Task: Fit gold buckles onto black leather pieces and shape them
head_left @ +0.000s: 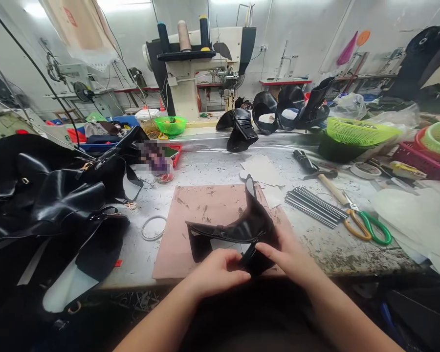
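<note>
A black leather boot upper (238,227) lies over a pinkish board (185,203), bent open, with some pale lining showing inside. My right hand (288,252) grips its right end, thumb across the near edge and the other fingers mostly hidden behind the leather. At the near edge, my left hand (220,271) is closed on the same piece, its thumb pointing right and some fingertips out of sight under the leather. Pale paper pieces (266,170) lie just beyond the board.
Black leather pieces (55,195) are heaped on the left. Rightward lie striped strips (315,205), green-and-orange-handled scissors (368,226), a hammer (333,189) and a tape roll (365,170). Several more uppers (238,129) stand before a sewing machine (183,80). A yellow-green basket (359,131) sits at back right.
</note>
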Demonstrator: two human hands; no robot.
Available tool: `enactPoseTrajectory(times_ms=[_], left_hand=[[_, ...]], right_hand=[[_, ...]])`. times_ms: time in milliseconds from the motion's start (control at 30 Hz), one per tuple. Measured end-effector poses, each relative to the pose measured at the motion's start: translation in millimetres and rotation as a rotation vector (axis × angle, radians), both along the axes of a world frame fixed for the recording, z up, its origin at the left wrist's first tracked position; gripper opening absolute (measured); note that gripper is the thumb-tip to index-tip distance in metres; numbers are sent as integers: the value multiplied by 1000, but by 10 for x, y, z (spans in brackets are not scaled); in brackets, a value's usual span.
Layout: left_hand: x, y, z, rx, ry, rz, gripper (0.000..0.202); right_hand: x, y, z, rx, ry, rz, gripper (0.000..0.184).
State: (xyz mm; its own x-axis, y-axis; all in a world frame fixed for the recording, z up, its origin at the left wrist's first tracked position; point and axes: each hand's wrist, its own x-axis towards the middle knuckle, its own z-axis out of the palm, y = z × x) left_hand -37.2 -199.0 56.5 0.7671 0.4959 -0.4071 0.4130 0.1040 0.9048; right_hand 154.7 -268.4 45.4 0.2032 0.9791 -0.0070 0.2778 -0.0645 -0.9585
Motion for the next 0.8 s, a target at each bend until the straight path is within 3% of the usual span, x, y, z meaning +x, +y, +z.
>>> enactPoseTrajectory(times_ms=[300,533,667,800], left_hand=[[130,-64,-95,-120,8,194,28],[233,-68,-109,-233,-195,189,41],[298,-59,-121,-262,-161,242,42],[289,-57,-97,-239,-141,198,37]], right_hand=[[-70,-48,2,13,76,25,48],[-141,-79,57,12,61,55,43],[-132,-96,62,-16,92,89,40],[-94,-118,26,-22,115,69,41]])
